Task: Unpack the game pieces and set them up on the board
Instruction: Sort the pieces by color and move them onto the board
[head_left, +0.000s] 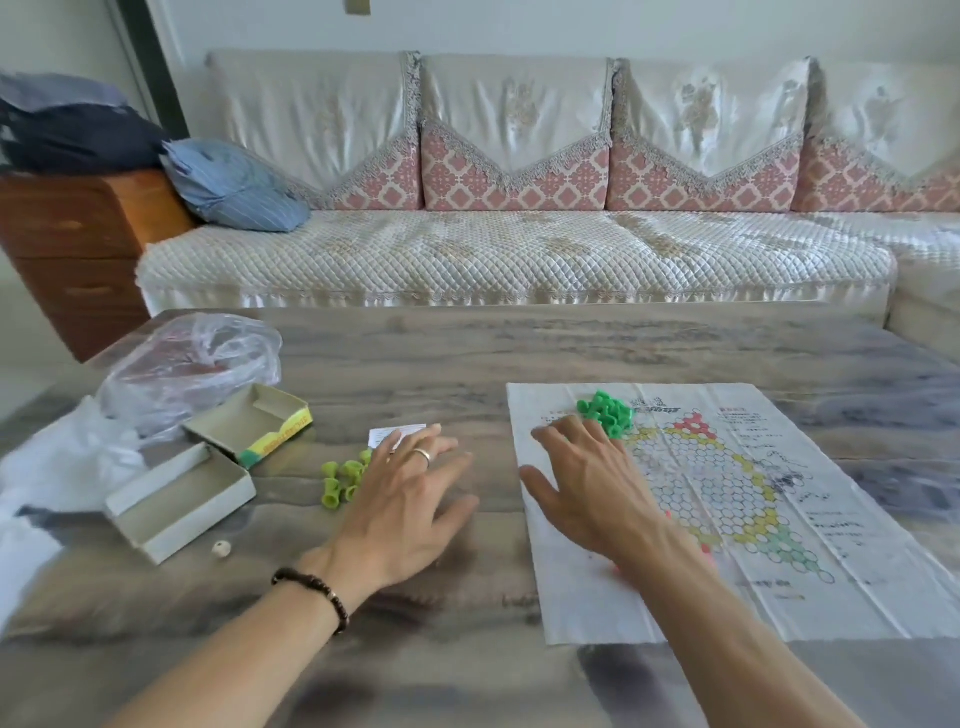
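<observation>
A paper game board (737, 499) with a hexagon grid lies flat on the right half of the table. A heap of dark green pieces (605, 410) sits at its far left corner. My right hand (592, 478) lies spread over the board's left part, fingertips reaching the green heap. Some red pieces (705, 548) peek out beside that forearm. Several lime pieces (340, 480) lie on the bare table to the left of the board. My left hand (410, 493), with a ring, hovers flat beside them, fingers straight, over a small white slip (397, 435).
An open cardboard box and lid (208, 467) sit at the left with a small white die (221, 548) in front. A clear plastic bag (192, 364) and white wrapping (52, 467) lie behind. A sofa (519, 249) runs along the table's far side.
</observation>
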